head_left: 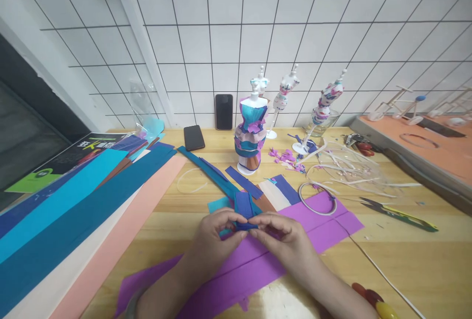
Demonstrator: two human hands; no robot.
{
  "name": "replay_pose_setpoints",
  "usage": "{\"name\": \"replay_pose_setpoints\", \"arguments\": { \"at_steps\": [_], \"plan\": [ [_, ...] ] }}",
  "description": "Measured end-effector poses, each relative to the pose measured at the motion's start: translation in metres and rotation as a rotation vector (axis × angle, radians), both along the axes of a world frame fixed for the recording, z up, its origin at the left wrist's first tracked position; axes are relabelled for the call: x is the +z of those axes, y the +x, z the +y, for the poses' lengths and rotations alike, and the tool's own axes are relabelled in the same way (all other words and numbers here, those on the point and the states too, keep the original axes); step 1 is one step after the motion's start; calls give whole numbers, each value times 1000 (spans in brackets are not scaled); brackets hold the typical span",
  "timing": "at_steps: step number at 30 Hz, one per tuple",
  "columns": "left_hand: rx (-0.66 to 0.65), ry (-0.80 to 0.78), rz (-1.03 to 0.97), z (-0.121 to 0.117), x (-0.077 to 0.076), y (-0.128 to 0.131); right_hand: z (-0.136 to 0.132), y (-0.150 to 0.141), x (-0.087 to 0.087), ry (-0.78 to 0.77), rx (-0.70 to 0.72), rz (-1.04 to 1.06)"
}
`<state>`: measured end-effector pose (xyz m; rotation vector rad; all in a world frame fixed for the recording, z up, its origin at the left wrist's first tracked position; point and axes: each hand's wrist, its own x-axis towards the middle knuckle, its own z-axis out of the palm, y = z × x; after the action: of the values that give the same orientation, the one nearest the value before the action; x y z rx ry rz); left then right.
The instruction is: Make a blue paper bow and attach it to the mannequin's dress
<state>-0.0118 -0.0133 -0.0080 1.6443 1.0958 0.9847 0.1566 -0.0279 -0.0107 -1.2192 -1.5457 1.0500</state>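
Both of my hands meet over a large purple paper sheet (258, 265). Thumb and fingertips of my left hand (217, 235) pinch one side of a folded piece of blue crepe paper (244, 206). My right hand (282, 235) grips its other side the same way, the fingertips of the two hands almost touching. A teal border shows along the blue paper's edges, and a long teal strip (210, 171) runs from behind it to the upper left. Beyond the hands stands a small white mannequin (251, 132) dressed in teal, lilac and purple paper.
Long coloured paper strips (99, 211) cover the left side. Two phones (223, 111) are by the tiled wall. Further mannequins (287, 85) stand behind. On the right are a wire coil (317, 198), scissors (400, 213), tangled pale strips (350, 166) and an orange-topped box (424, 147).
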Motion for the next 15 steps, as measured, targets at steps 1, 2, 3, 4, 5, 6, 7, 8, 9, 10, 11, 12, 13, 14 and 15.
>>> {"name": "replay_pose_setpoints", "arguments": {
  "at_steps": [1, 2, 3, 4, 5, 6, 7, 8, 9, 10, 11, 12, 13, 14, 15],
  "plan": [
    [-4, -19, -11, 0, 0, 0, 0, 0, 0, 5, -2, -8],
    [-8, -37, -20, -1, 0, 0, 0, 0, -1, 12, -4, -14],
    [-10, -54, -25, -1, 0, -1, 0, 0, -1, 19, -7, -18],
    [-9, -69, -23, -1, 1, -1, 0, 0, -1, 28, -10, -21],
    [-6, -80, -15, -1, 2, -1, 0, 0, -1, 39, -11, -25],
    [0, -87, -4, -1, 3, -1, 0, 0, -1, 50, -9, -33],
    [5, -94, 7, -1, 4, -1, 0, 0, 0, 64, -6, -45],
    [9, -99, 16, 0, 5, -1, 0, 1, 0, 82, -3, -60],
    [11, -102, 19, 0, 6, -1, 0, 1, 1, 102, 2, -77],
    [12, -104, 20, 0, 7, 0, 0, 2, 1, 127, 8, -96],
    [12, -107, 18, 0, 7, 0, 0, 2, 2, 153, 17, -115],
    [11, -112, 17, 0, 7, 0, 0, 3, 3, 183, 25, -134],
    [11, -117, 16, 0, 7, 0, 0, 4, 3, 215, 32, -152],
    [15, -122, 17, 0, 7, 0, 0, 4, 3, 246, 41, -170],
    [19, -126, 21, 0, 7, 0, 1, 5, 3, 276, 51, -187]
  ]
}}
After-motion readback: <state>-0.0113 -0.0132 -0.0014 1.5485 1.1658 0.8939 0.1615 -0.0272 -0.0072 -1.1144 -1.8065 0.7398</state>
